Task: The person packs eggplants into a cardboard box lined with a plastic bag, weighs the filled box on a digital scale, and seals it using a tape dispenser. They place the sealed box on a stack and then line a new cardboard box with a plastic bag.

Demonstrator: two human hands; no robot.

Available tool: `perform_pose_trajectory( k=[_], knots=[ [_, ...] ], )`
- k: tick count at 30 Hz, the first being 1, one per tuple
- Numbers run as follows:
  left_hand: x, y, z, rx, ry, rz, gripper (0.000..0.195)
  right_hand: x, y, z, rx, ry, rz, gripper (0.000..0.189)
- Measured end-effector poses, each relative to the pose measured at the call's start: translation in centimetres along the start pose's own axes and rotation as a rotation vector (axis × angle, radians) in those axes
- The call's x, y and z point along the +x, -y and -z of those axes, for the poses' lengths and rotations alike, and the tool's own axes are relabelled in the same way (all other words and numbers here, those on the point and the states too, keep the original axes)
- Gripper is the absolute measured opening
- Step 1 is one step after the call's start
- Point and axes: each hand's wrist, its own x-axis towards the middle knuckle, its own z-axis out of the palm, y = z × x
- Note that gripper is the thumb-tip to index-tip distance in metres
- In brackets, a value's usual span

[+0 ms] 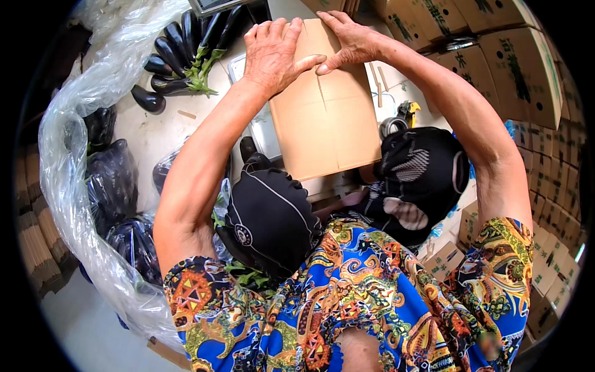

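Note:
In front of me a plain cardboard carton point(325, 125) stands with its slit top panel facing up. My left hand point(276, 58) lies on its far left part, fingers spread toward the far edge. Across from it, my right hand point(351, 42) rests on the far right part with its thumb and fingers apart. Both thumbs come close together near the slit. The undersides of both hands are hidden. A flat metal plate point(265, 135) shows beside the carton's left side. Below the carton are my knees in black cloth point(274, 214).
Loose eggplants point(174, 51) lie at the far left, with bagged eggplants point(111, 181) nearer me. A long roll of clear plastic sheeting point(62, 153) curves around them. A tape dispenser point(409, 111) and tape roll point(393, 126) sit at right. Printed cartons point(516, 74) are stacked along the right.

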Motion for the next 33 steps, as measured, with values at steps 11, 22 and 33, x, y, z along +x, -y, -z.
perform_pose_trajectory(
  k=[11,22,33],
  knots=[
    [0.9,-0.6,0.7,-0.035,-0.021,-0.001,0.063,-1.4,0.3,0.6,0.022,-0.061,0.077,0.126],
    [2.0,-2.1,2.9,-0.001,0.023,0.077,0.044,-19.6,-17.5,-9.8,0.269,-0.278,-0.771,0.092],
    [2.0,-1.4,3.3,-0.125,-0.01,0.089,0.041,-24.8,-18.3,-23.7,0.442,-0.379,-1.305,0.048]
  ],
)
